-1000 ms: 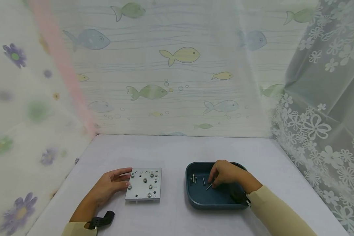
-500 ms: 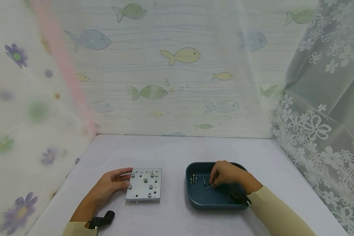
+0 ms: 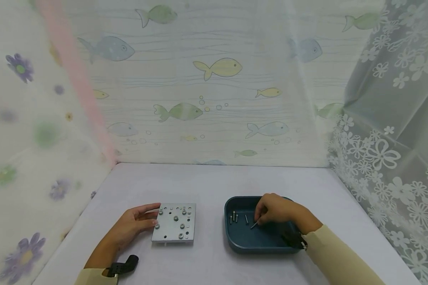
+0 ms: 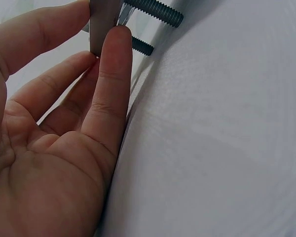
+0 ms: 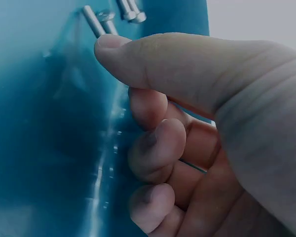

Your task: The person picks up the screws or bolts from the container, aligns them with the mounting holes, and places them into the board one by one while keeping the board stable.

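Note:
A silver metal plate (image 3: 171,233) with holes and several socket-head bolts stands on the white table at left. My left hand (image 3: 128,226) touches its left edge with extended fingers and thumb, spread along that side. Black threaded shanks (image 4: 160,13) stick out below the plate in the left wrist view. My right hand (image 3: 276,209) is inside the dark blue tray (image 3: 260,250), low over its floor. It pinches a thin silver bolt (image 5: 92,19) between thumb and forefinger, its end poking out past the thumb; the other fingers are curled. The rest of the bolt is hidden by the thumb.
Several small bolts (image 3: 234,216) stand or lie in the tray's left part, and another bolt (image 3: 247,219) lies near the right fingers. White tabletop (image 3: 210,221) lies between plate and tray. Fish-print curtain (image 3: 214,138) hangs behind; sheer curtains flank both sides.
My right hand has shifted very slightly to the right inside the tray with the pinched bolt. The left hand and the plate have stayed in place.

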Available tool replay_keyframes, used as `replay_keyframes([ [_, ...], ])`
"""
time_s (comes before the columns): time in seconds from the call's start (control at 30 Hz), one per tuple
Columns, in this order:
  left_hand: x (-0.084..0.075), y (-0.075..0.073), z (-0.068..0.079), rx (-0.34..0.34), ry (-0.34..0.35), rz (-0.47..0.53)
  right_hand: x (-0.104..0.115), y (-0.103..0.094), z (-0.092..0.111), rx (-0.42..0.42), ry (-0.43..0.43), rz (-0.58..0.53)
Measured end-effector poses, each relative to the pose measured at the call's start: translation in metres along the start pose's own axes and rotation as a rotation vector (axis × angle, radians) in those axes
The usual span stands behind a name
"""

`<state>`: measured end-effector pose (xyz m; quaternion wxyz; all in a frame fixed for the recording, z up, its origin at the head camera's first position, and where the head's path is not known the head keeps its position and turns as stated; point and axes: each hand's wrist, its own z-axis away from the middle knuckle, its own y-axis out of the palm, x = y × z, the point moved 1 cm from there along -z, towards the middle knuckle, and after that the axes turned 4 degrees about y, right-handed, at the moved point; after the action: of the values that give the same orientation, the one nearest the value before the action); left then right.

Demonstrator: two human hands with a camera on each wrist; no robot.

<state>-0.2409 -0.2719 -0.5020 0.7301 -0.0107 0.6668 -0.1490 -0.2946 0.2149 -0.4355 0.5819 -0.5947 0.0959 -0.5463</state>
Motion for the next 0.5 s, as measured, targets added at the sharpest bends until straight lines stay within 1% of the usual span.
replay_keyframes([
  [0.1, 0.001, 0.0, -0.001, -0.01, -0.007, -0.006, 0.002, -0.004, 0.002, -0.008, -0.014, 0.003],
  [0.3, 0.003, 0.0, -0.002, -0.01, -0.003, -0.005, 0.009, -0.012, 0.003, -0.02, -0.044, 0.003],
  [0.5, 0.004, -0.001, -0.001, -0.004, 0.01, -0.008, 0.016, -0.017, 0.003, -0.068, -0.058, -0.039],
])
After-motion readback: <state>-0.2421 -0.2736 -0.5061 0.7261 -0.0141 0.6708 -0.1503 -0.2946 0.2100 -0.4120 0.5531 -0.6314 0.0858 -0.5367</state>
